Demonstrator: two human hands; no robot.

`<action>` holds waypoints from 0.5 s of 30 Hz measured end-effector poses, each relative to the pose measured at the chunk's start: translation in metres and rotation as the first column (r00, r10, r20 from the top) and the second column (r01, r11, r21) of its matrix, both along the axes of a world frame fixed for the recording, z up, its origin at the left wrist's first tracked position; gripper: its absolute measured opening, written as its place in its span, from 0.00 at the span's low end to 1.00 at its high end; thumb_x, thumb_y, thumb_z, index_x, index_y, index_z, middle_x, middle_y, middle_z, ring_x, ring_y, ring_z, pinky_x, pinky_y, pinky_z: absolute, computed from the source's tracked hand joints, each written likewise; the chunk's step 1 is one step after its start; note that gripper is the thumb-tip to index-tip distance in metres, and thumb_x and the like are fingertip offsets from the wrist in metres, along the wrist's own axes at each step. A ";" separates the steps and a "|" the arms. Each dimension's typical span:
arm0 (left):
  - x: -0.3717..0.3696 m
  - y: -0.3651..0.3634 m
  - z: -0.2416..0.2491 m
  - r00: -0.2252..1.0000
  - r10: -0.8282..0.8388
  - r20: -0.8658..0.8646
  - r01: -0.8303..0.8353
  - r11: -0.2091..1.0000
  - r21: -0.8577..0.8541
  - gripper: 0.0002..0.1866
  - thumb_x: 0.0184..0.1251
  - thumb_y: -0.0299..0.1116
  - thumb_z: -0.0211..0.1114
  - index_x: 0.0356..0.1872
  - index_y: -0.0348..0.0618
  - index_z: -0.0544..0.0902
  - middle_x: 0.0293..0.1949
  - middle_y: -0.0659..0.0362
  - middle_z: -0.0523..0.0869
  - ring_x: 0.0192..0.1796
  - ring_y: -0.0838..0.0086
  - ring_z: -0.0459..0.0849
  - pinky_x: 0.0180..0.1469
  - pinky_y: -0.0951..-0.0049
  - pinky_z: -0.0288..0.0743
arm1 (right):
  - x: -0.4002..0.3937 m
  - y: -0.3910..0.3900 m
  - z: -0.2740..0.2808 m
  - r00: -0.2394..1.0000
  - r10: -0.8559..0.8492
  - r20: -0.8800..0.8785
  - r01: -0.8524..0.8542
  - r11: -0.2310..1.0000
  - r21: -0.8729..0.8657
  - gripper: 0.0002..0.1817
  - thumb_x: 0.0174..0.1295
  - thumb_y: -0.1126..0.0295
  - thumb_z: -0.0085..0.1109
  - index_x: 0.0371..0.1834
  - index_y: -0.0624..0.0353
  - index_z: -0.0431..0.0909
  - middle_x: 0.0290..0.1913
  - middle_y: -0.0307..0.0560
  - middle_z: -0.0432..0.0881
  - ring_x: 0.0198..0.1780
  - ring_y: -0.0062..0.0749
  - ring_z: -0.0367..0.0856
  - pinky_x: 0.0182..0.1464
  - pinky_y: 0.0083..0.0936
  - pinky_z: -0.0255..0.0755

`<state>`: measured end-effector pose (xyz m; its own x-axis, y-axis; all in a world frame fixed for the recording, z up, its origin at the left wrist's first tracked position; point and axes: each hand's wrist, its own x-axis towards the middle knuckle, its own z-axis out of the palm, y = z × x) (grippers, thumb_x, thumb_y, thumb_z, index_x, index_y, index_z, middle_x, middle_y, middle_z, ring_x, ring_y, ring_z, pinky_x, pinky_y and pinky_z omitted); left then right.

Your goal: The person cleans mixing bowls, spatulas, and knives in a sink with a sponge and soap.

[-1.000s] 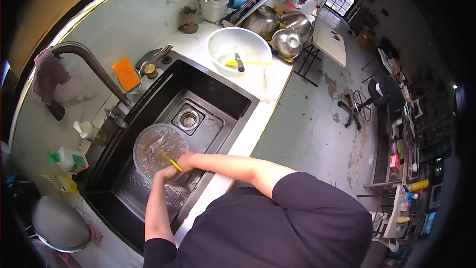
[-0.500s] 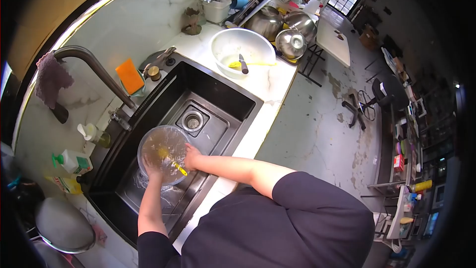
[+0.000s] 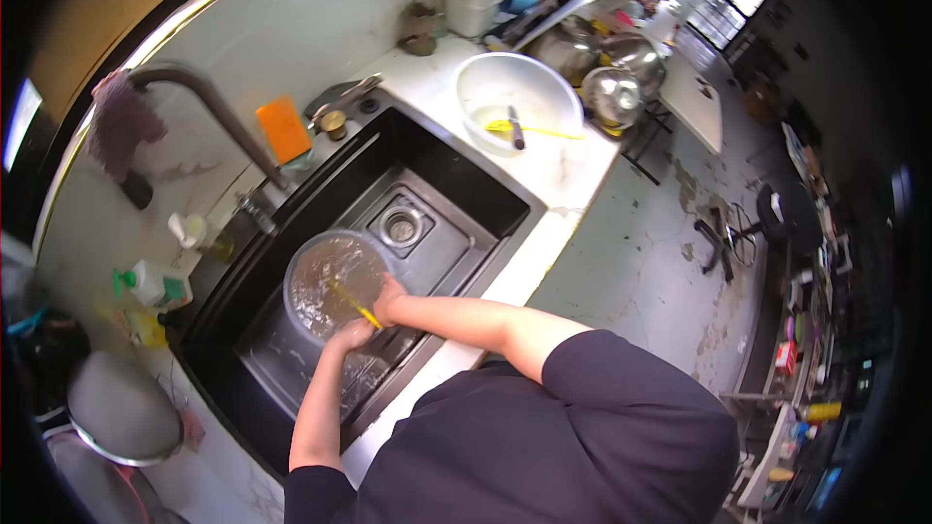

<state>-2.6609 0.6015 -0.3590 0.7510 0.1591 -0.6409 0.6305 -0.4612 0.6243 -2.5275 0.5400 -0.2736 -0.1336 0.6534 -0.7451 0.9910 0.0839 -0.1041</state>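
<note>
A clear plastic bowl [image 3: 294, 293] of cloudy, foamy water sits over the black sink [image 3: 277, 354]. A utensil with a yellow handle [image 3: 365, 313] leans in it, its lower end hidden in the water. My right hand [image 3: 389, 302] grips the bowl's right rim, thumb side up. At the near rim, close to the tip of the yellow handle, is my left hand [image 3: 355, 333]; its fingers are curled against the bowl and partly blurred. Just behind the bowl lies the sink's drain [image 3: 401, 226].
A tall faucet [image 3: 216, 107] arches at the sink's back, beside an orange sponge [image 3: 282, 130]. Soap bottles [image 3: 158, 285] stand left. On the right counter are a large white bowl [image 3: 485, 87] holding a dark-handled utensil [image 3: 516, 131], and several metal bowls [image 3: 615, 97].
My left hand has slid from the bowl's left side to its near rim, beside the yellow handle. My right hand stays on the right rim. The camera view has shifted.
</note>
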 end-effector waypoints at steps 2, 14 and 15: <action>-0.007 0.001 0.015 0.961 -0.037 -0.274 0.093 0.976 0.194 0.29 0.61 0.53 0.38 0.55 0.44 0.69 0.56 0.51 0.70 0.60 0.59 0.65 0.62 0.61 0.52 | 0.001 0.005 0.006 1.000 0.006 0.023 -0.005 1.000 -0.011 0.27 0.51 0.59 0.47 0.56 0.57 0.68 0.62 0.52 0.61 0.67 0.43 0.49 0.66 0.45 0.30; -0.030 0.005 0.051 0.824 0.550 0.134 -0.419 0.435 0.797 0.40 0.47 0.35 0.54 0.62 0.30 0.50 0.67 0.47 0.39 0.69 0.59 0.34 0.66 0.52 0.31 | 0.042 0.079 -0.065 0.867 0.169 0.468 -0.455 0.649 0.610 0.32 0.57 0.65 0.36 0.67 0.58 0.42 0.70 0.42 0.38 0.70 0.32 0.33 0.68 0.34 0.25; -0.030 0.007 0.046 0.810 0.573 0.124 -0.425 0.427 0.798 0.40 0.47 0.35 0.54 0.62 0.30 0.50 0.67 0.47 0.39 0.69 0.59 0.34 0.66 0.52 0.31 | 0.040 0.086 -0.069 0.866 0.195 0.460 -0.468 0.639 0.610 0.32 0.57 0.65 0.36 0.67 0.58 0.42 0.70 0.42 0.38 0.70 0.32 0.33 0.68 0.34 0.25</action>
<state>-2.6912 0.6081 -0.3128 0.2819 0.9464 -0.1576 0.9589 -0.2726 0.0784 -2.4871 0.6257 -0.3428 -0.2911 0.9459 -0.1431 0.8374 0.3242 0.4400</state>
